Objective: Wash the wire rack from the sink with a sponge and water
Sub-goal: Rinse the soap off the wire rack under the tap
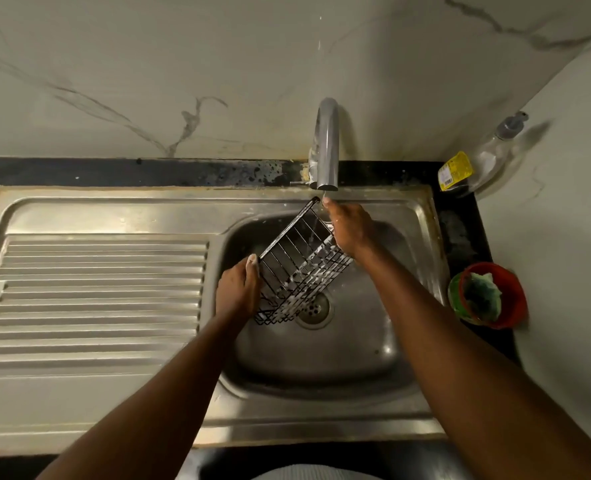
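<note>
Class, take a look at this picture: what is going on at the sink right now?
A person holds a black wire rack tilted over the sink, under the running faucet. The left hand grips its lower end, the right hand its upper end near the spout. White suds cling to the wires, so this looks like rinsing. Neither hand holds a sponge; what looks like a green sponge lies in the red bowl to the right.

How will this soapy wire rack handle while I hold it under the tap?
Probably slippery: the wire rack carries white suds under the running tap. Likely light and stiff: its thin open wires look straight, held tilted between the left hand and right hand.
</note>
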A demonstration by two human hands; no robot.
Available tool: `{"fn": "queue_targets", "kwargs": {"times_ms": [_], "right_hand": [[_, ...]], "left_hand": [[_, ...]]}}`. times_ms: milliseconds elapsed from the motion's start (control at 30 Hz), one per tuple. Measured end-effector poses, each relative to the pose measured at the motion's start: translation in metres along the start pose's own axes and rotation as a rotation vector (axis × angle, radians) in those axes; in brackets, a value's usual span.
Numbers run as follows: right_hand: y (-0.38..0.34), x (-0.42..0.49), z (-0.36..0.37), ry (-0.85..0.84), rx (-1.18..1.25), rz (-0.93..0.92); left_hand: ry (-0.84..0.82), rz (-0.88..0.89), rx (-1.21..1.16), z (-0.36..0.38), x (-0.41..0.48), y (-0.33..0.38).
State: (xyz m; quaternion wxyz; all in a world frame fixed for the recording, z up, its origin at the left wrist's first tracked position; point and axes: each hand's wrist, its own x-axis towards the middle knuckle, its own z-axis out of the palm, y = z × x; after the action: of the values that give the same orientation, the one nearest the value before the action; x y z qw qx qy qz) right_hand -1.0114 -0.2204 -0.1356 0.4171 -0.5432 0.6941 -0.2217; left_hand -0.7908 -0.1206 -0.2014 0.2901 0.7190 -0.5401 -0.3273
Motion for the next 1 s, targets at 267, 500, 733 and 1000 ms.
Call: {"fn": "queue_targets", "kwargs": {"times_ms": [267,500,733,1000], "right_hand": [[-0.011,-0.018,0.035,0.074,-0.217,-0.262],[-0.018,-0.033,0.057,0.249,-0.077,-0.411],[0.001,0.007,0.038,0.042,-0.011,0.237],[-0.032,-0.007,0.049,-0.079,-0.235,0.309]], "left_hand": [[-0.001,0.031,-0.264,0.012,0.022,0.06],[0.198,-0.19,-0.252,0.012,0.024,0.059],[0.223,-0.272,-0.117,0.023,0.026,0.071],[0.301,-0.331,-0.114,0.02,0.021,0.08]]}}
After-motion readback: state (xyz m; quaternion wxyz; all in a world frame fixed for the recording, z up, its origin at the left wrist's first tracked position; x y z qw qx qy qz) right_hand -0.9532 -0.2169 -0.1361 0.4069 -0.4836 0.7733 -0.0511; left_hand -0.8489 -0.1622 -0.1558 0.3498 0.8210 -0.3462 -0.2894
